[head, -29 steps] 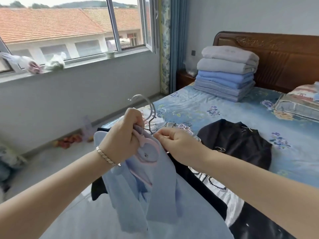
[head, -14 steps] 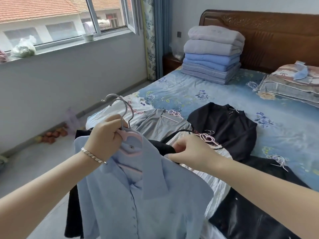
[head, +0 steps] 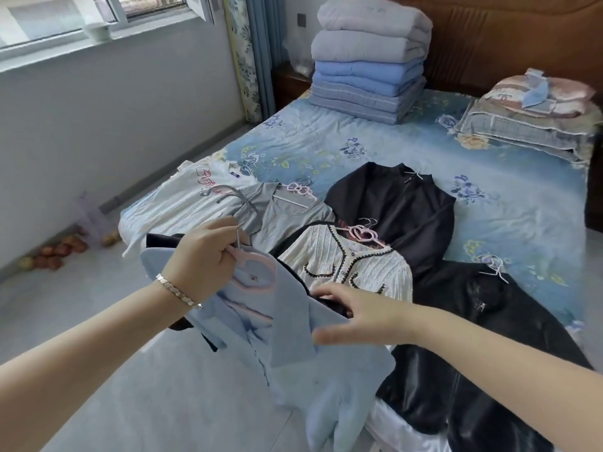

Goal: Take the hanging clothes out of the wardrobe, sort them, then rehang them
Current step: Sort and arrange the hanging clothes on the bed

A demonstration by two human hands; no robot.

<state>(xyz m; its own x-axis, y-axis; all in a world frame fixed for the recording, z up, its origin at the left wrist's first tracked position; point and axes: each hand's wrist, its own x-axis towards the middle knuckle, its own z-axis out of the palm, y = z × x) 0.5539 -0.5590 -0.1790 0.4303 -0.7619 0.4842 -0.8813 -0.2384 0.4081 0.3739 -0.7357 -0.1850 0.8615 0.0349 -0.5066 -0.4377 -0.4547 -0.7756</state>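
My left hand [head: 208,256] grips the neck of a pink hanger [head: 248,260] with a grey metal hook; a light blue shirt [head: 293,340] hangs from it over the foot of the bed. My right hand [head: 355,316] rests flat, fingers spread, on the shirt's right shoulder. On the bed lie other garments on hangers: a cream knit cardigan [head: 352,265], a grey top [head: 284,213], a white printed tee [head: 192,197], a black top [head: 394,203] and a shiny black jacket [head: 463,337].
The bed [head: 326,148] has a blue floral cover. A stack of folded quilts [head: 368,60] and pillows [head: 535,115] sit by the wooden headboard [head: 509,44]. Window wall at left, fruit on the floor [head: 55,252] beside it, grey floor in front.
My view tilted down toward the bed. My left hand lowered the blue shirt on its hanger, and my right hand went from pinching the collar to lying flat on the shoulder.
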